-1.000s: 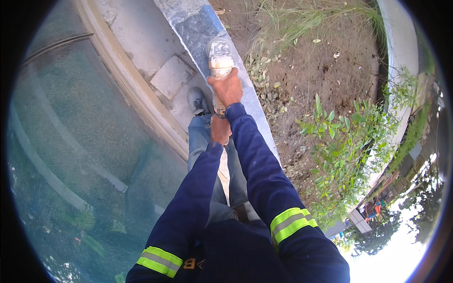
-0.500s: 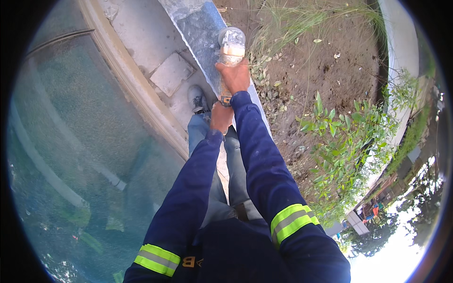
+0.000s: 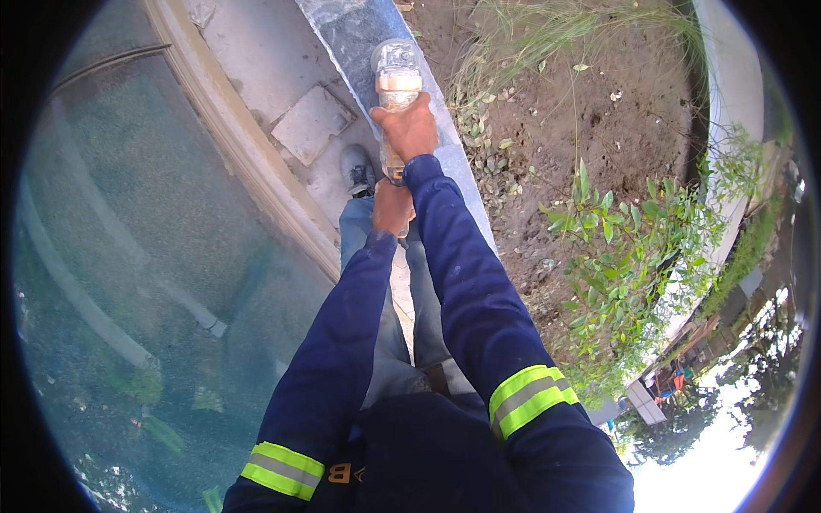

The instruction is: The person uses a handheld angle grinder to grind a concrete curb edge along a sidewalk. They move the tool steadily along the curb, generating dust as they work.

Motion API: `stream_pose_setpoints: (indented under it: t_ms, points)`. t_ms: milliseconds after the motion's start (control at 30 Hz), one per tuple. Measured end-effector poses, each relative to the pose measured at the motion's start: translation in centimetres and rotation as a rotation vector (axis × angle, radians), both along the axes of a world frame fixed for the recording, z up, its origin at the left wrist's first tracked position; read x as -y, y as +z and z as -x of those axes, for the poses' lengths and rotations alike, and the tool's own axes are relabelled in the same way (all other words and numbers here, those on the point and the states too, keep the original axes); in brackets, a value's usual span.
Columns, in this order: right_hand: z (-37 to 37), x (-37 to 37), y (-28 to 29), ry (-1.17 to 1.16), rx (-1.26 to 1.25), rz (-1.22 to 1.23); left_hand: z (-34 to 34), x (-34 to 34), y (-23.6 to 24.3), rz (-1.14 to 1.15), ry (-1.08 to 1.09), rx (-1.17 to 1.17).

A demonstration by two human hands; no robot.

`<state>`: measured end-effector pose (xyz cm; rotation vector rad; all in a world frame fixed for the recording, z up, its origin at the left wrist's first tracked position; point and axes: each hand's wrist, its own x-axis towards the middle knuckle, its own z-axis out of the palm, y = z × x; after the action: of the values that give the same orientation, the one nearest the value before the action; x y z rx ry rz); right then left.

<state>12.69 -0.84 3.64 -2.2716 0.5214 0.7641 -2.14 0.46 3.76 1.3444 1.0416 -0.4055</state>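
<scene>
Both my hands hold a dusty angle grinder over a grey-blue stone ledge. Wrapped round the front of its body, just behind the metal head, is my right hand. My left hand grips the rear end of the tool, closer to me. The head of the grinder is over the ledge's top face; whether its disc touches the stone is hidden beneath. White dust coats the tool and parts of the ledge.
Left of the ledge runs a narrow pavement with a loose slab, where my shoe stands. A beige curb borders a pool of greenish water. On the right lies a soil bed with grass and a leafy shrub.
The grinder and both my hands have shifted left across the ledge, the tool's head also slightly farther away. My grip on it is unchanged.
</scene>
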Motion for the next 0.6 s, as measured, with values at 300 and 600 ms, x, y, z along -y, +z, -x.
stream_pose_setpoints:
  t_ms: [300,600]
  points:
    - [1.3,1.4,0.8,0.035,-0.054,0.023,0.5,1.8,0.9,-0.004,0.06,-0.037]
    - [-1.2,0.9,-0.4,-0.013,0.046,0.009,-1.5,0.4,-0.9,0.026,-0.013,-0.026]
